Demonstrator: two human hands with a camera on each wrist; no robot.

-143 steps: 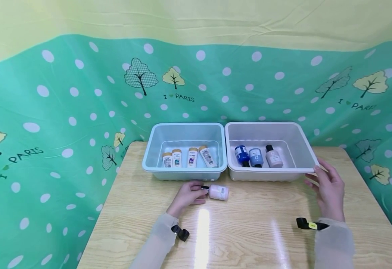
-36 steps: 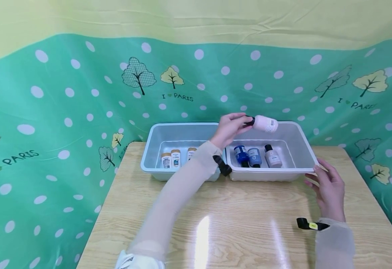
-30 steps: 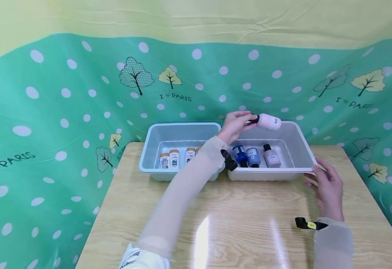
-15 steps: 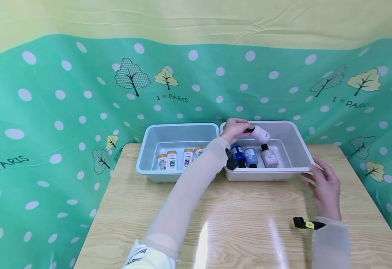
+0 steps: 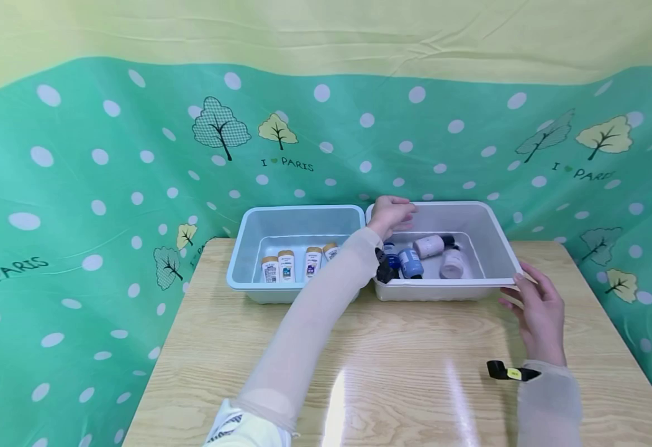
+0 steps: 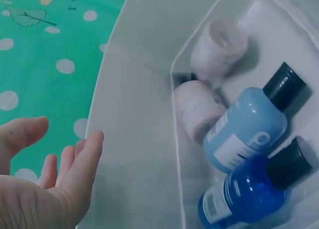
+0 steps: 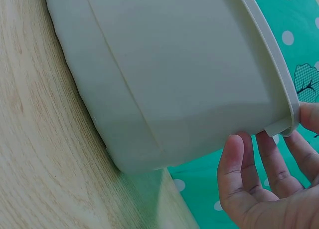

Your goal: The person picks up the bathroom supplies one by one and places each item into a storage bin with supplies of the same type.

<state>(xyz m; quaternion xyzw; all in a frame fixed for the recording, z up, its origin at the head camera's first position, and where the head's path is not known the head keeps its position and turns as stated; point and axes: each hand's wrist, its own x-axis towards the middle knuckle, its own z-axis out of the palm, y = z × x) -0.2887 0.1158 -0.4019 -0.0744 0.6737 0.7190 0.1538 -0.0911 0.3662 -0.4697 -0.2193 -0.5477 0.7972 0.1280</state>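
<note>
My left hand [image 5: 392, 214] hovers over the back left of the grey bin [image 5: 505, 248], fingers loosely extended and holding nothing. In the left wrist view, a gap separates that hand from the bottles. A pale pink bottle with a black cap [image 5: 429, 246] lies on its side inside. Against it lies a second pink bottle [image 5: 451, 266]; a light blue bottle [image 5: 411, 264] and a dark blue bottle [image 6: 239, 194] lie to the left, the dark one partly covered by my left wrist in the head view. My right hand [image 5: 541, 310] grips the bin's front right rim, thumb on top.
A light blue bin [image 5: 298, 214] stands against the grey one on the left, with several small white bottles with tan caps [image 5: 286, 267] in it. Both bins sit toward the back of the wooden table [image 5: 415, 372], before a green dotted cloth [image 5: 136, 186].
My left hand lifted the pink bottle from the table, carried it over the grey bin and let go; it now lies inside. The second pink bottle has shifted. My right hand stays on the rim.
</note>
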